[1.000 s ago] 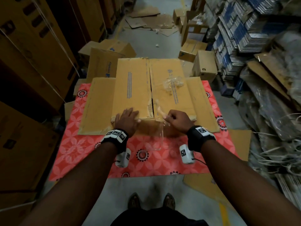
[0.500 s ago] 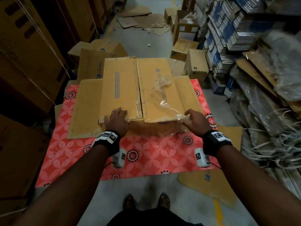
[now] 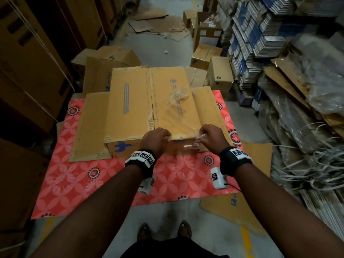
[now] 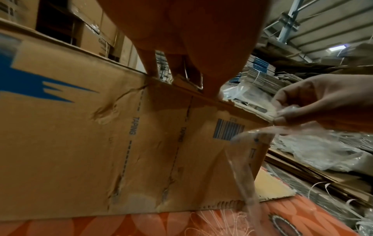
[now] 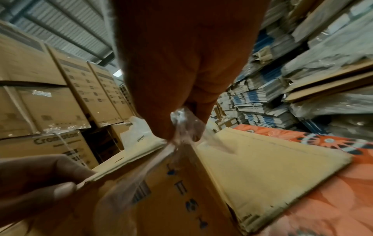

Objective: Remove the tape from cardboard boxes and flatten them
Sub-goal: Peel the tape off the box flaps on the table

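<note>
The left hand [image 3: 156,139] has slid right along the near top edge of the brown cardboard box [image 3: 130,101], from the left flap to the middle seam, where it now grips the flap's edge. The right hand [image 3: 211,136], still pinching the clear crumpled tape strip [image 3: 193,144], has drawn back from the right corner.

left hand [image 4: 187,39] gripping box [image 4: 80,143] edge, right hand [image 4: 327,102] pinching tape [image 4: 242,167]

Bare forearms, no sleeves. Each wrist wears a black band [image 3: 230,161] topped with white blocks carrying black square-pattern markers; beneath hangs a small white camera box [image 3: 218,178] — one thin black cable trailing.
</note>
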A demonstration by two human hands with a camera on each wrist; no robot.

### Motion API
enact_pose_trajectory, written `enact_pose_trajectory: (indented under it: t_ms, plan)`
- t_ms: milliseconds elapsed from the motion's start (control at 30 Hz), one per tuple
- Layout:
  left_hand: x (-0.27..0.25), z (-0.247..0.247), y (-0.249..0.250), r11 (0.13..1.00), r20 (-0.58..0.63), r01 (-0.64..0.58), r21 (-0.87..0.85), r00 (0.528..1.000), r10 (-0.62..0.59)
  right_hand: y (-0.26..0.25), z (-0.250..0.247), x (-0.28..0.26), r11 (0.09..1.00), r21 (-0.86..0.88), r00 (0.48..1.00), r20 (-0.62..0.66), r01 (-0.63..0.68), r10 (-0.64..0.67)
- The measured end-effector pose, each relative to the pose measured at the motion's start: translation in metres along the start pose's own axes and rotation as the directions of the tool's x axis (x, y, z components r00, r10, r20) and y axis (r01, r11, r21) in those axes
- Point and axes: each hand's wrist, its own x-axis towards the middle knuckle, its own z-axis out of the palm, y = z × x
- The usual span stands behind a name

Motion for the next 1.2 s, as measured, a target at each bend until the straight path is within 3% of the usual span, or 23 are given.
enact_pose_trajectory:
  t_ms: [200,300,467,567,667,767,833,933,1033,1100,1200]
  plan:
    - [0.001,0.001,0.008,0.998,-0.035,0.051,-0.027,0.998,-0.051,0.035,-0.01,-0.01,0.975,0.1,0.97,-0.119,-0.2,0.211]
    - [0.001,0.002,0.008,0.996,-0.031,0.077,-0.048,0.996,-0.079,0.041,-0.013,-0.004,0.969,0.071,0.956,-0.16,-0.236,0.244]
    - [0.002,0.002,0.004,0.992,-0.005,0.109,-0.068,0.994,-0.11,0.075,-0.023,-0.019,0.905,-0.008,0.9,-0.103,-0.426,0.423]
    - [0.002,0.007,0.005,0.988,-0.003,0.136,-0.079,0.991,-0.137,0.072,-0.011,-0.032,0.933,0.054,0.932,-0.059,-0.356,0.359]
    - [0.001,0.009,0.008,0.986,-0.007,0.15,-0.076,0.988,-0.151,0.05,0.006,-0.032,0.966,0.21,0.987,-0.01,-0.152,0.157]
    - [0.001,0.008,0.008,0.986,-0.008,0.153,-0.072,0.988,-0.154,0.027,0.008,-0.021,0.964,0.263,0.999,-0.019,-0.032,0.039]
    - [0.001,0.007,0.009,0.984,-0.011,0.16,-0.076,0.987,-0.161,0.021,0.004,-0.014,0.965,0.262,0.998,-0.04,-0.026,0.038]
    - [-0.001,0.007,0.01,0.982,-0.017,0.164,-0.09,0.986,-0.166,0.025,-0.006,-0.007,0.937,0.323,0.984,-0.072,-0.132,0.163]
    - [-0.001,0.007,0.009,0.98,-0.017,0.17,-0.103,0.985,-0.173,0.03,-0.014,-0.006,0.892,0.387,0.973,0.08,-0.232,0.218]
    - [0.0,0.007,0.009,0.979,-0.01,0.171,-0.113,0.985,-0.173,0.033,-0.012,-0.014,0.942,0.225,0.939,0.296,-0.248,0.177]
    - [0.0,0.008,0.01,0.978,-0.012,0.18,-0.109,0.983,-0.182,0.035,0.0,-0.043,0.97,0.004,0.769,0.61,-0.244,0.191]
